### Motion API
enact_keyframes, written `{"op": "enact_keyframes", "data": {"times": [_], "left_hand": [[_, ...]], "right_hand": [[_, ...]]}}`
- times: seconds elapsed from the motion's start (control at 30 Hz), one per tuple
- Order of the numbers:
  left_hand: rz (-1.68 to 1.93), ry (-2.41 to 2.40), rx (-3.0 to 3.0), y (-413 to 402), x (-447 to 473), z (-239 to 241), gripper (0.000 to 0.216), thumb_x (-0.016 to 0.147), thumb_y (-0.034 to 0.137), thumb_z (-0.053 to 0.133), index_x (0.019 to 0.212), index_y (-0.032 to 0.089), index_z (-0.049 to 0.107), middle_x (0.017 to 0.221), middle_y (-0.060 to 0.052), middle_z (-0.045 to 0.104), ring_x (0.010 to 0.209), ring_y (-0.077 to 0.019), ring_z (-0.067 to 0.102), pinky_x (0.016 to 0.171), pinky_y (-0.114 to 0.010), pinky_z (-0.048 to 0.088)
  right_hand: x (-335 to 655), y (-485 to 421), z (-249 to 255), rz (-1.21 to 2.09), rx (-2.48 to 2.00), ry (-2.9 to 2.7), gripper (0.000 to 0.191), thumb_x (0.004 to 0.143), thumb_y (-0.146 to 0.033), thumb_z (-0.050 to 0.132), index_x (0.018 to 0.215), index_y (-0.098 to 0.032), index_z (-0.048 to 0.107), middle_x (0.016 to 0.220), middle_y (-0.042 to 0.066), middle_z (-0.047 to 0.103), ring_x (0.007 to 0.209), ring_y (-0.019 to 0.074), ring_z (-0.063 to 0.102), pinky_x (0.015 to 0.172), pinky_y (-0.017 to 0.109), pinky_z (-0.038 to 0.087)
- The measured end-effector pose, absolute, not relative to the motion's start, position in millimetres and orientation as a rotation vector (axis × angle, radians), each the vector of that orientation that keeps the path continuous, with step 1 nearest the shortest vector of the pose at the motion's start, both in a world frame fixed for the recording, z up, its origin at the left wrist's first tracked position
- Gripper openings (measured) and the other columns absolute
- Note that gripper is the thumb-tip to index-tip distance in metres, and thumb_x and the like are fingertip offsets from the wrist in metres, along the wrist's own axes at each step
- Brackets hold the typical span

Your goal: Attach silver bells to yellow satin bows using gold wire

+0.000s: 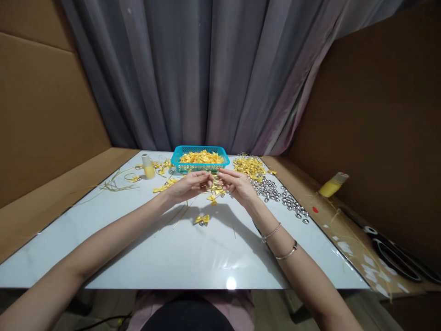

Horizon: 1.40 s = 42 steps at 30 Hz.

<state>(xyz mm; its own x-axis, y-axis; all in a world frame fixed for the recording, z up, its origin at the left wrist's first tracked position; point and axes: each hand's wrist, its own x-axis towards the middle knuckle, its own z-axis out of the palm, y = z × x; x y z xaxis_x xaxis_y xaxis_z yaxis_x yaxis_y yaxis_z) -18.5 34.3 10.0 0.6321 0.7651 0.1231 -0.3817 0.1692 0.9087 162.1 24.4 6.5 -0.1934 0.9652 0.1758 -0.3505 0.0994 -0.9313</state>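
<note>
My left hand point(191, 185) and my right hand point(238, 185) are raised close together over the middle of the table, fingertips pinched and almost meeting. Between them runs a thin gold cord, small and partly hidden by the fingers. Just below the fingertips is a yellow ribbon bow point(213, 198); whether it hangs from the cord or lies on the table I cannot tell. Nearer to me, another yellow bow with a silver bell-like piece point(201, 220) rests on the white tabletop point(165, 262). More gold cords point(217, 184) lie behind my hands.
A blue basket point(175, 162) of yellow bows stands at the back. Right of it are a pile of corded bows point(250, 166) and many silver pieces point(292, 202). Yellow-and-white spools point(149, 168) stand left and lean right point(333, 185). Black-handled scissors point(396, 257) lie on the right cardboard.
</note>
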Motion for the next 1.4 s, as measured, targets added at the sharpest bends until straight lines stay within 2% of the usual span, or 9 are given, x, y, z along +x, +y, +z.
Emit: {"op": "enact_keyframes", "data": {"times": [0.17, 0.3, 0.63, 0.73, 0.83, 0.97, 1.07, 1.27, 1.4], "left_hand": [[0.8, 0.444, 1.148, 41.8, -23.1, 5.2, 0.016, 0.078, 0.027, 0.071, 0.074, 0.012, 0.066, 0.063, 0.0, 0.058, 0.059, -0.0084, 0.051, 0.062, -0.02, 0.041], [0.778, 0.47, 1.19, 50.1, -29.0, 2.1, 0.02, 0.078, 0.032, 0.071, 0.076, 0.013, 0.068, 0.063, -0.001, 0.059, 0.062, -0.0092, 0.052, 0.064, -0.021, 0.041], [0.627, 0.543, 1.377, 53.7, -42.1, 14.0, 0.018, 0.067, 0.027, 0.077, 0.077, 0.012, 0.075, 0.062, -0.005, 0.063, 0.063, -0.0129, 0.054, 0.061, -0.024, 0.04], [0.568, 0.587, 1.491, 53.7, -45.0, 15.8, 0.014, 0.071, 0.025, 0.072, 0.08, 0.014, 0.076, 0.063, -0.006, 0.065, 0.064, -0.0144, 0.057, 0.061, -0.026, 0.041], [0.539, 0.619, 1.628, 53.2, -47.5, 19.0, 0.012, 0.074, 0.026, 0.069, 0.073, 0.016, 0.076, 0.065, -0.006, 0.066, 0.07, -0.0164, 0.059, 0.066, -0.028, 0.043], [0.442, 0.641, 1.852, 52.1, -53.2, 26.1, 0.017, 0.077, 0.031, 0.067, 0.065, 0.02, 0.074, 0.073, -0.006, 0.069, 0.076, -0.0183, 0.061, 0.068, -0.027, 0.042], [0.348, 0.611, 1.965, 49.8, -57.6, 32.0, 0.016, 0.08, 0.032, 0.065, 0.072, 0.024, 0.076, 0.076, -0.004, 0.07, 0.08, -0.0188, 0.062, 0.072, -0.027, 0.042], [0.163, 0.668, 2.132, 43.3, -59.8, 39.2, 0.018, 0.082, 0.036, 0.061, 0.082, 0.026, 0.076, 0.072, -0.001, 0.071, 0.068, -0.0155, 0.058, 0.059, -0.024, 0.037], [0.133, 0.68, 2.162, 40.8, -59.5, 41.3, 0.019, 0.082, 0.037, 0.061, 0.082, 0.026, 0.076, 0.068, -0.001, 0.07, 0.061, -0.0141, 0.053, 0.053, -0.024, 0.032]], "right_hand": [[153.4, 19.0, 4.8, 1.128, -0.805, -1.287, 0.012, 0.062, -0.022, 0.074, 0.074, -0.018, 0.076, 0.063, 0.002, 0.069, 0.054, 0.0138, 0.063, 0.042, 0.022, 0.046], [149.6, 13.9, 2.4, 0.898, -0.851, -1.399, 0.009, 0.068, -0.024, 0.07, 0.073, -0.021, 0.076, 0.072, 0.003, 0.068, 0.054, 0.0138, 0.062, 0.042, 0.024, 0.045], [148.5, 5.7, 4.1, 0.643, -0.888, -1.585, 0.011, 0.075, -0.024, 0.067, 0.075, -0.028, 0.077, 0.08, 0.004, 0.068, 0.071, 0.0183, 0.062, 0.063, 0.03, 0.049], [147.7, 6.1, 4.0, 0.677, -0.883, -1.6, 0.01, 0.075, -0.025, 0.066, 0.075, -0.027, 0.076, 0.083, 0.005, 0.068, 0.074, 0.0185, 0.063, 0.06, 0.029, 0.049], [150.1, 9.2, 5.3, 0.79, -0.869, -1.642, 0.013, 0.074, -0.025, 0.067, 0.084, -0.023, 0.075, 0.082, 0.004, 0.068, 0.066, 0.0167, 0.064, 0.049, 0.025, 0.048], [157.1, 13.1, 9.2, 1.239, -0.797, -1.69, 0.034, 0.067, -0.026, 0.074, 0.1, -0.02, 0.067, 0.084, 0.003, 0.068, 0.053, 0.0135, 0.065, 0.036, 0.02, 0.043], [159.9, 13.0, 11.6, 1.472, -0.797, -1.763, 0.033, 0.066, -0.027, 0.075, 0.096, -0.018, 0.065, 0.08, 0.002, 0.067, 0.052, 0.0122, 0.065, 0.036, 0.018, 0.042], [156.8, 9.7, 11.6, 1.4, -0.87, -1.979, 0.018, 0.072, -0.031, 0.071, 0.08, -0.016, 0.064, 0.066, 0.001, 0.067, 0.057, 0.012, 0.065, 0.041, 0.017, 0.043], [156.1, 8.1, 12.6, 1.348, -0.874, -2.029, 0.017, 0.075, -0.032, 0.069, 0.078, -0.015, 0.067, 0.064, 0.002, 0.067, 0.057, 0.0111, 0.064, 0.043, 0.016, 0.043]]}}
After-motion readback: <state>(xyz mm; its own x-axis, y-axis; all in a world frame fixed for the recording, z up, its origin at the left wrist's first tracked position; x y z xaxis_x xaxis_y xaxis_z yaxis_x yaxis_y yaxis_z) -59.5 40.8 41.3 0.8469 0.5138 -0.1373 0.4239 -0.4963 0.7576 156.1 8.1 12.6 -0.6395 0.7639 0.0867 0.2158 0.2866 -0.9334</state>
